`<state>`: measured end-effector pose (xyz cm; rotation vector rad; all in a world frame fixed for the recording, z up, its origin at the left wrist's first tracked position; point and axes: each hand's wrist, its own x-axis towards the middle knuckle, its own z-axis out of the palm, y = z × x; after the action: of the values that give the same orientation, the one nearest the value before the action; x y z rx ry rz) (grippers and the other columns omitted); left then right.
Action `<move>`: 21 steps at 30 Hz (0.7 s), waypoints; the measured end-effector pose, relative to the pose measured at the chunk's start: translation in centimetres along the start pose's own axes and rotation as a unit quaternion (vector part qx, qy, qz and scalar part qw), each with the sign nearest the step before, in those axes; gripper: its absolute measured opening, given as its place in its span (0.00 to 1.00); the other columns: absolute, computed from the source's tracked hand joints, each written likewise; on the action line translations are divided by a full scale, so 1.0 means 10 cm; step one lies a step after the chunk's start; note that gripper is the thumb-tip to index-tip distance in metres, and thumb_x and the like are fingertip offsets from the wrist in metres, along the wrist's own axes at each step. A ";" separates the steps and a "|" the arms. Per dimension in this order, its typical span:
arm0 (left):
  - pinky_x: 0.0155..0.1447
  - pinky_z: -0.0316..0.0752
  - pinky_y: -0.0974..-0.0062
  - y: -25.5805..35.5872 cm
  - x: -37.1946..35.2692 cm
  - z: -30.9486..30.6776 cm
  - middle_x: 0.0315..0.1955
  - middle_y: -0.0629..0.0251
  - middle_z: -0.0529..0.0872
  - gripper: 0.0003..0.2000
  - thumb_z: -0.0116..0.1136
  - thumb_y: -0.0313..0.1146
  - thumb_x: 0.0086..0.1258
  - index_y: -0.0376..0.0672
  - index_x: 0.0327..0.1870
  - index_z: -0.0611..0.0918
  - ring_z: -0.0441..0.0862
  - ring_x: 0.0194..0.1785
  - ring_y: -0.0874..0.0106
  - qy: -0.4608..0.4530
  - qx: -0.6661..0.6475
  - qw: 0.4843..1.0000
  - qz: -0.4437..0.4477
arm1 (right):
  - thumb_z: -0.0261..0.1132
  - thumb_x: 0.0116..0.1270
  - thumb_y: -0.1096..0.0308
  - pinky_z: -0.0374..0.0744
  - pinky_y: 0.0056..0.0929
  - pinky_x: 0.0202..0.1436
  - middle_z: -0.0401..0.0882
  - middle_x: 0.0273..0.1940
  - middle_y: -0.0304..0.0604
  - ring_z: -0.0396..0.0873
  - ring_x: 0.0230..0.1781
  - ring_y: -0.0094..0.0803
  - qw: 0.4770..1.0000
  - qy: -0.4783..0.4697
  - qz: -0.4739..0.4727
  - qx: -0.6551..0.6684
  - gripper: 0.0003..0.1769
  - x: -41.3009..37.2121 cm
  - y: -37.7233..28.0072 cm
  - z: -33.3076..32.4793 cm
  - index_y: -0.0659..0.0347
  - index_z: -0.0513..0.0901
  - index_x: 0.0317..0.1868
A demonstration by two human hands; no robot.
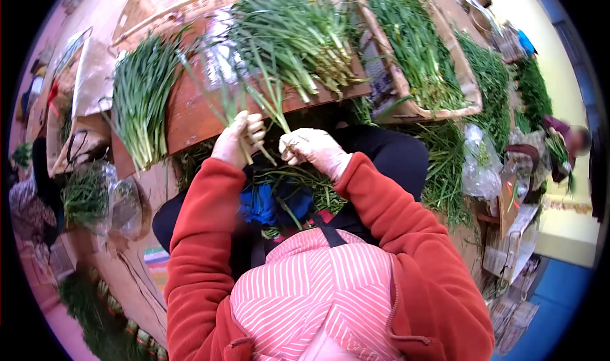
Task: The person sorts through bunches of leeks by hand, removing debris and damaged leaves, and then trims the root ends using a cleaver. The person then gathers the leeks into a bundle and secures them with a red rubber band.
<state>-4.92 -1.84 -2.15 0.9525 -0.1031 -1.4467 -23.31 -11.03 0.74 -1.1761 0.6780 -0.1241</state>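
Both of my hands wear pale thin gloves. My left hand (240, 137) is closed around a few green stalks with pale lower ends, like garlic chives; their leaves slant up and left. Beside it, my right hand (312, 151) grips the pale base of another garlic chive stalk (273, 102), with brownish bits at the fingers. Ahead on the brown board (197, 123) lies a large heap of garlic chives (298, 37). A neater bundle (145, 100) rests at the board's left end, its pale ends toward me.
To the right stands a tan crate (467, 97) filled with more greens. Loose leaves (445, 170) cover the floor by my right knee, near a clear plastic bag (480, 161). Another bag of greens (89, 193) sits at left. A person (569, 139) is at far right.
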 end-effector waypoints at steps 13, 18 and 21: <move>0.20 0.50 0.84 -0.15 -0.37 0.58 0.10 0.82 0.52 0.25 0.42 0.44 0.73 0.41 0.66 0.59 0.50 0.13 0.86 -0.151 -0.060 0.986 -0.044 | 0.55 0.67 0.57 0.73 0.23 0.33 0.71 0.26 0.34 0.70 0.27 0.23 0.946 -0.226 0.038 0.227 0.14 -0.22 0.13 -0.12 0.59 0.75 0.32; 0.15 0.46 0.85 -0.32 -0.15 0.25 0.08 0.83 0.54 0.19 0.35 0.33 0.75 0.36 0.64 0.62 0.49 0.09 0.86 -0.228 -0.040 0.971 -0.056 | 0.49 0.65 0.65 0.71 0.24 0.28 0.70 0.24 0.34 0.68 0.21 0.24 0.939 -0.269 0.076 0.202 0.10 -0.32 0.19 -0.09 0.58 0.74 0.30; 0.16 0.47 0.84 -0.33 -0.22 0.33 0.08 0.83 0.54 0.16 0.44 0.40 0.72 0.45 0.55 0.74 0.51 0.10 0.85 -0.180 0.095 0.979 0.008 | 0.51 0.65 0.64 0.74 0.27 0.28 0.75 0.26 0.36 0.73 0.22 0.26 0.943 -0.297 0.034 0.148 0.10 -0.24 0.30 -0.16 0.59 0.76 0.33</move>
<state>-9.87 -1.04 -0.92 0.8300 -0.5238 -1.6024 -26.85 -10.11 -1.25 -0.8346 0.1545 0.1794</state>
